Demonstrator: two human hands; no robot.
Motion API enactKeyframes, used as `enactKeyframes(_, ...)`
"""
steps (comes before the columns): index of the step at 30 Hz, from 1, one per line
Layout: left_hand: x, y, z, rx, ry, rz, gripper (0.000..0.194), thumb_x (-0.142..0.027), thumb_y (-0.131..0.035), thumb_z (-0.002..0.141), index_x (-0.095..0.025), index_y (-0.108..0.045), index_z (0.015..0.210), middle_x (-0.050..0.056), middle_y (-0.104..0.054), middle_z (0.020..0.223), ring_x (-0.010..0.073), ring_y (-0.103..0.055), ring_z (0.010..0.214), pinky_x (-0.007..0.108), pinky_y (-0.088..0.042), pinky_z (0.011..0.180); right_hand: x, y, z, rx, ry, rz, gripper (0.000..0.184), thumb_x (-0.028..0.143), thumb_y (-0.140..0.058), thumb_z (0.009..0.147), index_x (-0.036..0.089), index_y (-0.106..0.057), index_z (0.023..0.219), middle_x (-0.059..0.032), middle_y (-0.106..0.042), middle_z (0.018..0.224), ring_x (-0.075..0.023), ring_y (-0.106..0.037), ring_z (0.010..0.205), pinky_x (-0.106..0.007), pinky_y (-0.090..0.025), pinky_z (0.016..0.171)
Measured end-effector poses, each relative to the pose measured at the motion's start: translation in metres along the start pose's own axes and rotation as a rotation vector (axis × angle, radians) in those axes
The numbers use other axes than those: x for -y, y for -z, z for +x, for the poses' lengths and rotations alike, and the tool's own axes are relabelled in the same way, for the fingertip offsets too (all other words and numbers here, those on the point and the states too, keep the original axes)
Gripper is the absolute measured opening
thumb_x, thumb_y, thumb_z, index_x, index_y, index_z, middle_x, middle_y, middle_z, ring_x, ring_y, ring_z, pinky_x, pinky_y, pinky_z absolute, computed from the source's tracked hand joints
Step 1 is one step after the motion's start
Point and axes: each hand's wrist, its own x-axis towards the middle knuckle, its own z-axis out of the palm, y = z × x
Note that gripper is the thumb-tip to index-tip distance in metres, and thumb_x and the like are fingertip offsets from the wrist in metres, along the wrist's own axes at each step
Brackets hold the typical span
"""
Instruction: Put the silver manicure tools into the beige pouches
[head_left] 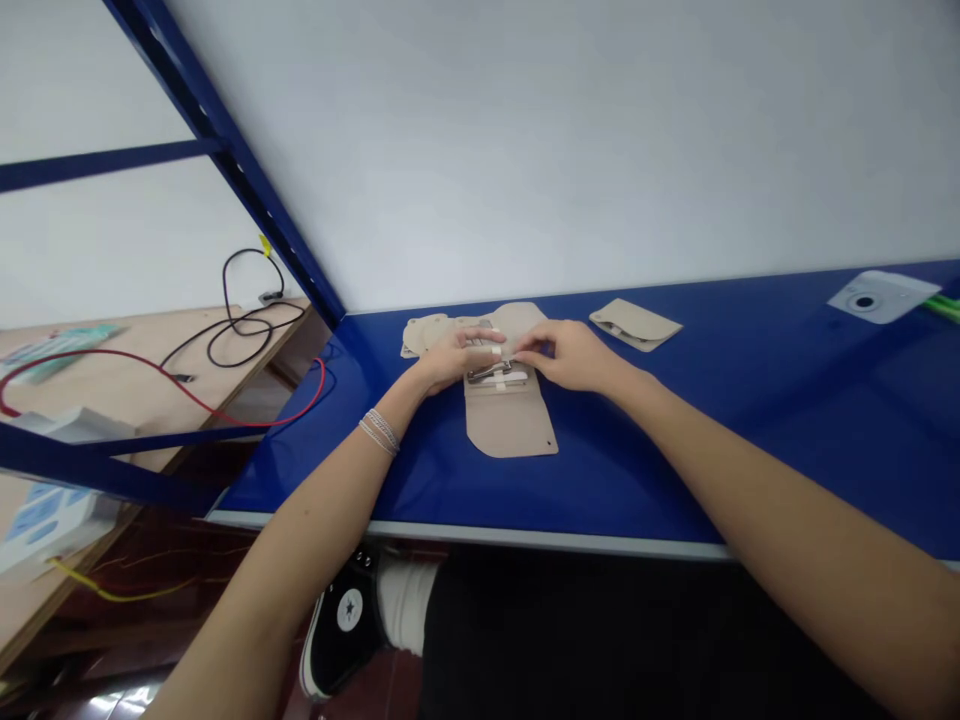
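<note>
A beige manicure case (510, 425) lies unfolded on the blue table. Nail clippers (487, 372) and other small metal tools sit in its middle section, under pale straps. My left hand (450, 358) rests on the case's left side with its fingers stretched out across the upper part. From the right, my right hand (576, 356) reaches in, thumb and fingertips pinched together just above the tools. Whatever is between those fingertips is too small to make out. The far flap of the case shows behind both hands.
Several folded beige cases (421, 334) lie left of my left hand, and another closed case (636, 324) is to the right. A white camera-like item (881, 296) is at the far right. A blue metal frame (247, 170) rises at the left, beside a wooden bench (217, 375) with cables.
</note>
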Motion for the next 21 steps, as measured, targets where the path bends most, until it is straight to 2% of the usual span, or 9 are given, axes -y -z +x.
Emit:
enactKeyframes(3, -0.002, -0.002, 0.000, 0.022, 0.044, -0.117, 0.034, -0.021, -0.073, 0.074, -0.013, -0.066, 0.106, 0.005, -0.067, 0.078, 0.0140, -0.063, 0.071, 0.025, -0.050, 0.066, 0.001, 0.001, 0.000, 0.002, -0.027, -0.012, 0.012, 0.023, -0.062, 0.079, 0.018, -0.072, 0.082, -0.0046, -0.071, 0.083, -0.0171, -0.063, 0.073, -0.029, -0.048, 0.069)
enactKeyframes(6, -0.002, -0.003, 0.000, -0.003, 0.073, -0.158, 0.028, -0.020, -0.069, 0.077, -0.011, -0.067, 0.104, 0.008, -0.068, 0.080, 0.0150, -0.063, 0.070, 0.026, -0.050, 0.065, 0.001, -0.001, -0.001, 0.007, -0.023, -0.018, 0.011, 0.022, -0.061, 0.079, 0.018, -0.072, 0.082, -0.0048, -0.071, 0.084, -0.0176, -0.063, 0.074, -0.029, -0.047, 0.069)
enactKeyframes(13, -0.004, -0.006, -0.001, -0.033, 0.043, -0.057, 0.026, -0.017, -0.065, 0.079, -0.011, -0.067, 0.103, 0.005, -0.066, 0.073, 0.0115, -0.059, 0.063, 0.022, -0.045, 0.059, 0.007, -0.005, -0.002, -0.039, 0.069, -0.042, 0.013, 0.019, -0.056, 0.081, 0.017, -0.069, 0.083, -0.0070, -0.068, 0.085, -0.0193, -0.061, 0.075, -0.031, -0.046, 0.071)
enactKeyframes(17, -0.008, -0.009, -0.003, -0.047, 0.031, 0.014, 0.022, -0.017, -0.065, 0.078, -0.010, -0.068, 0.099, 0.004, -0.065, 0.070, 0.0106, -0.059, 0.063, 0.021, -0.045, 0.060, 0.014, -0.010, -0.002, -0.030, 0.139, -0.029, 0.013, 0.018, -0.055, 0.082, 0.017, -0.068, 0.084, -0.0065, -0.066, 0.082, -0.0181, -0.059, 0.072, -0.032, -0.046, 0.072)
enactKeyframes(21, -0.007, -0.010, -0.002, -0.041, 0.009, 0.001, 0.021, -0.017, -0.066, 0.076, -0.010, -0.068, 0.097, 0.004, -0.067, 0.074, 0.0113, -0.061, 0.068, 0.022, -0.046, 0.064, 0.018, -0.014, -0.001, -0.079, 0.148, -0.031, 0.012, 0.020, -0.058, 0.081, 0.017, -0.070, 0.081, -0.0065, -0.065, 0.081, -0.0180, -0.059, 0.071, -0.032, -0.046, 0.071)
